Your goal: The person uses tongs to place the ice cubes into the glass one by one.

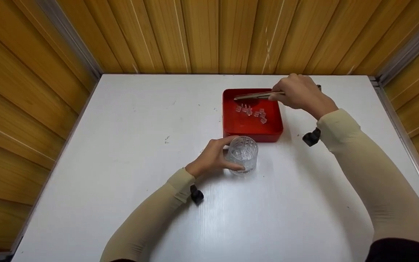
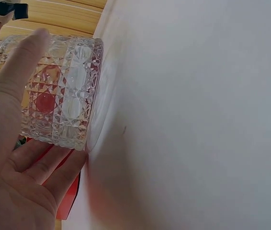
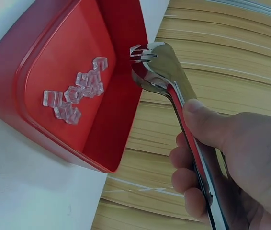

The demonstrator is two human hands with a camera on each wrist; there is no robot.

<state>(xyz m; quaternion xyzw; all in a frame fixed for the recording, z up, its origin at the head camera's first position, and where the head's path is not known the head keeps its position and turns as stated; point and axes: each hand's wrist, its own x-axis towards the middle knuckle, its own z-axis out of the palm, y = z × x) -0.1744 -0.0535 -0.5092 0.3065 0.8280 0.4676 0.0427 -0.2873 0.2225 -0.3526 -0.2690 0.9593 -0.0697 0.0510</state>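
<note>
Glossy mtl tongs (image 3: 173, 64), textd cup (image 2: 61, 98), smth box (image 3: 73, 43)

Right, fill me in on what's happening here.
A person's right hand holds metal tongs over the red box, with what looks like a clear cube at the tips. More cubes lie in the box. The left hand grips a clear glass upright in front of it, at the white table; its contents are hard to make out.

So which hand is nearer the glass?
Left. The left hand grips the glass; the right hand is farther off, by the far right corner of the red tray, holding tongs.
</note>
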